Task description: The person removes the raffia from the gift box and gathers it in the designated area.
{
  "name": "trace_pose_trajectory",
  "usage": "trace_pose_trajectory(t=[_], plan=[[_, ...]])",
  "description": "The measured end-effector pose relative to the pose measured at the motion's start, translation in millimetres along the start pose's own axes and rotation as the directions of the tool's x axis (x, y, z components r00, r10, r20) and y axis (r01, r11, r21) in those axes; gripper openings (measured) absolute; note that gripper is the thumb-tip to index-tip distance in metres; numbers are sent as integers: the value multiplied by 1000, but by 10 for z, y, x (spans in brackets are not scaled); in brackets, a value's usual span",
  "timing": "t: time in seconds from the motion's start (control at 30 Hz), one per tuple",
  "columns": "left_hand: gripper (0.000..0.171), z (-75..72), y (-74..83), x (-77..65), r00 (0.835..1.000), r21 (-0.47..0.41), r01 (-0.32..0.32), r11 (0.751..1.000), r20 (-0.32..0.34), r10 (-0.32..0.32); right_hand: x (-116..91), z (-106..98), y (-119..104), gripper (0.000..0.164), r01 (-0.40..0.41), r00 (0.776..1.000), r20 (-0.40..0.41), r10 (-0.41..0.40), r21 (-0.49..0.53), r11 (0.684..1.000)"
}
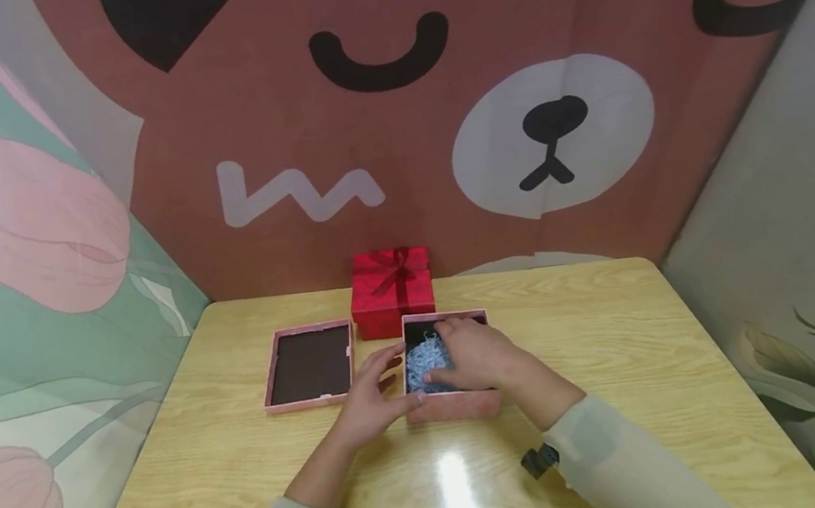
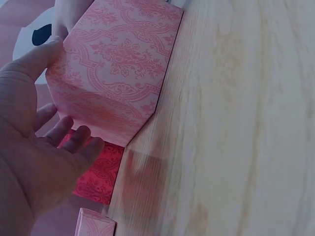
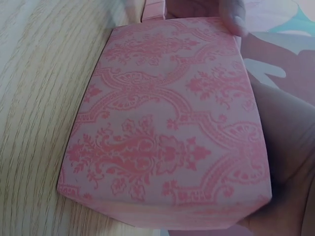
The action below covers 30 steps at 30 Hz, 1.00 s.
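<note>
A pink patterned box stands lidless, with blue shredded paper heaped on the left of its dark interior. My right hand reaches into it, thumb and fingers spread over the paper; some fingertips are hidden inside. Along the box's left side lies my left hand, thumb at the near corner and forefinger close to the far one. In the left wrist view that thumb touches the box's rim, and the other fingers curve loosely beside its wall. The right wrist view shows mainly the box's patterned wall, which hides most of the right hand.
Left of the box lies a pink-rimmed lid, its dark inside facing up. Behind stands a red gift box with a dark red ribbon. The wooden table meets a wall with a printed bear.
</note>
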<state>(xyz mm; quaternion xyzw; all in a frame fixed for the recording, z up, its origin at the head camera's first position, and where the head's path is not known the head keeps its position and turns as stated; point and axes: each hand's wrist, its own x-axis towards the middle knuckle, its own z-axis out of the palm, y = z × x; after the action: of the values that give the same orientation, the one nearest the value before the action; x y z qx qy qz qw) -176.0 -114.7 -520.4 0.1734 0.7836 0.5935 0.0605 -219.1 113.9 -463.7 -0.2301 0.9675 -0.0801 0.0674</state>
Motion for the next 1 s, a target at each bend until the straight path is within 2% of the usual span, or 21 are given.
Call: trace_pose_trajectory(t=[0.13,0.47,0.7,0.83,1.0], plan=[[85,7,-4,9,1000,-10,-2,1000,5,2,28,26,-31,103,-8,999,31,9,-47,999],[85,13,-21,16,1000,-6,9,1000,-6,-9,117,55,-83,109,-33,992,120,33,-3,999],[83,32,-8,47,1000,45,11,999,-15,-10,199,36,-146,118,-107,969,227,92,54,993],[83,39,37,58,1000,75,-2,997,-12,3,222,65,-155,115,-94,964,255,78,52,994],[77,62,47,51,999,107,-31,994,-5,32,221,127,-112,112,-34,973,229,31,11,999]])
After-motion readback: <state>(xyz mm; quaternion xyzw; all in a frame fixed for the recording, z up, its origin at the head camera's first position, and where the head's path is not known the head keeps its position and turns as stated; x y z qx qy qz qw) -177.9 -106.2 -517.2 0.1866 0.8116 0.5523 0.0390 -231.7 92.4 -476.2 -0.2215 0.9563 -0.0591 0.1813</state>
